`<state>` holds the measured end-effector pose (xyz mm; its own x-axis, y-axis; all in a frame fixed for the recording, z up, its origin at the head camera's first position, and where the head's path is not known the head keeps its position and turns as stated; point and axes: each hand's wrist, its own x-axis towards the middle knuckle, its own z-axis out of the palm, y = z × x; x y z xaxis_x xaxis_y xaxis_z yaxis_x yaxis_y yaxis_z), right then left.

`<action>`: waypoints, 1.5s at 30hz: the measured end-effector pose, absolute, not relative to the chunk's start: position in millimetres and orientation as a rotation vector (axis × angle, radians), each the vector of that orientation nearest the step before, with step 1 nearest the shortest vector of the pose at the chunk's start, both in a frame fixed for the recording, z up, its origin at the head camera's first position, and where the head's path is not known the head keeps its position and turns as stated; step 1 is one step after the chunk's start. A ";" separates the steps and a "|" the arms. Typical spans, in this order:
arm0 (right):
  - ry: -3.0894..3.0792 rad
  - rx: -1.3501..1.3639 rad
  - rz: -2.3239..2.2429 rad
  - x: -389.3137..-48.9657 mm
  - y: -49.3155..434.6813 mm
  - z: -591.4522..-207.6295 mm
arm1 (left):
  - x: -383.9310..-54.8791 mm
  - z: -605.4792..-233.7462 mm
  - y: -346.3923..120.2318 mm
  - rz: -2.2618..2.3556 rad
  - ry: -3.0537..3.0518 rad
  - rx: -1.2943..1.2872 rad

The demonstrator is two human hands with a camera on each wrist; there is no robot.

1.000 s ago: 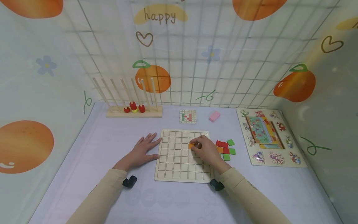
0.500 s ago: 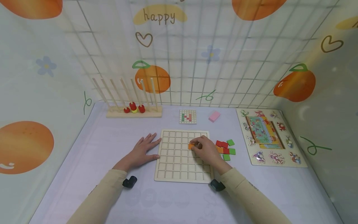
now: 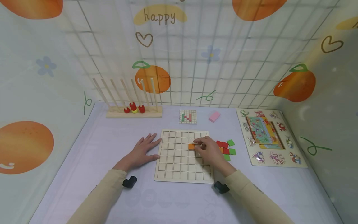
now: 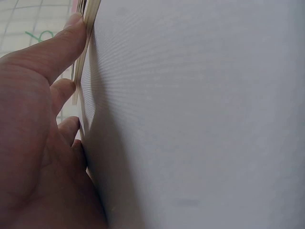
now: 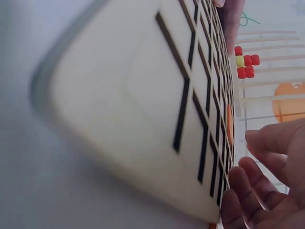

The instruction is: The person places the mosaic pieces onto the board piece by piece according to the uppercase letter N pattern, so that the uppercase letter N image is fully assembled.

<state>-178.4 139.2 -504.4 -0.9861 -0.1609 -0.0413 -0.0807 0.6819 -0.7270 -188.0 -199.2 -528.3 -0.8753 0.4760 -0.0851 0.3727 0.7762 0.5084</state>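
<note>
A square wooden grid board (image 3: 177, 168) lies on the table in the head view. One orange tile (image 3: 191, 146) sits in a cell in its right half; the right wrist view also catches the orange tile (image 5: 229, 125) edge-on. My right hand (image 3: 209, 151) hovers over the board just right of that tile, its fingers loosely bent. In the right wrist view, thumb and fingers stand apart with nothing between them. My left hand (image 3: 143, 150) lies flat with fingers spread, thumb and fingertips at the board's left edge. Red, green and orange tiles (image 3: 226, 151) lie right of the board, partly hidden by my right hand.
Behind the board are a small pattern card (image 3: 188, 117) and a pink block (image 3: 214, 116). A wooden peg rack (image 3: 134, 114) with red and yellow beads stands back left. A picture puzzle board (image 3: 277, 158) lies at the right.
My right hand has let go of the orange tile and drawn back slightly to the right, leaving the tile in its cell. The left hand has stayed still.
</note>
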 end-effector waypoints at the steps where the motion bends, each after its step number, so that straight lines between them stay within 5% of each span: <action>1: 2.794 -0.198 -1.189 -178.1 140.5 -503.9 | -188.0 -528.2 -199.3 0.722 2.760 0.665; 45: 2.919 -0.225 -1.012 -177.9 210.0 -510.9 | -185.8 -525.6 -197.3 0.738 2.773 0.680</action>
<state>-177.9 210.0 -510.9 -0.9885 -0.1513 0.0059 -0.1224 0.7761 -0.6186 -185.8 -197.3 -525.6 -0.8764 0.4772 -0.0653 0.3815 0.7706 0.5104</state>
